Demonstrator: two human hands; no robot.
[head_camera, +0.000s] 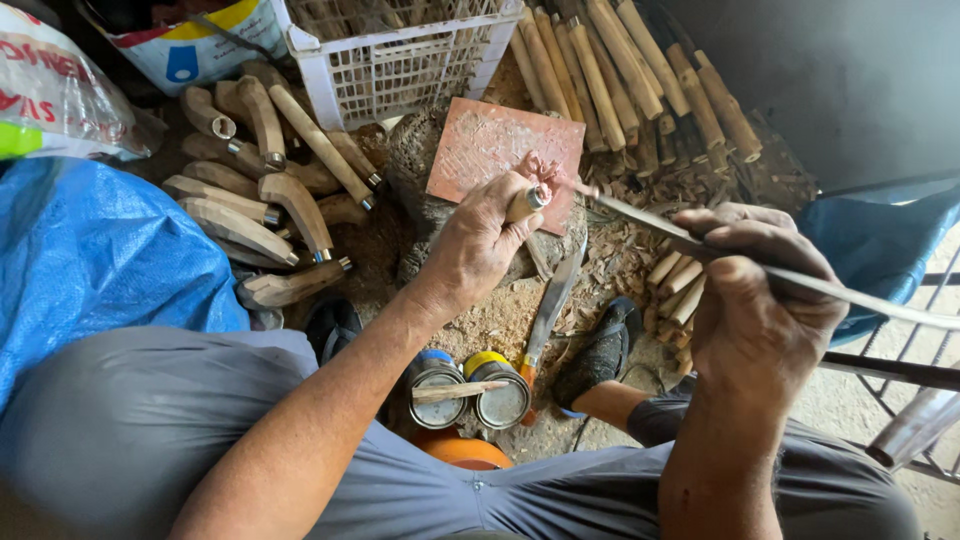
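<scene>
My left hand (478, 240) grips a wooden handle (524, 204) with a metal ferrule at its end, held over a tree stump (420, 165). My right hand (755, 290) is closed on a long thin metal blade (640, 218) whose narrow tip points into the ferrule's opening. The blade runs out to the right past my hand. A reddish flat slab (490, 145) lies on the stump just behind the handle.
Several carved wooden handles (265, 195) are piled at the left. Bamboo-like sticks (620, 70) lean at the back beside a white plastic crate (400, 50). A large knife (548, 315) lies on the ground near two round tins (470, 390). Blue tarp (90, 250) covers the left.
</scene>
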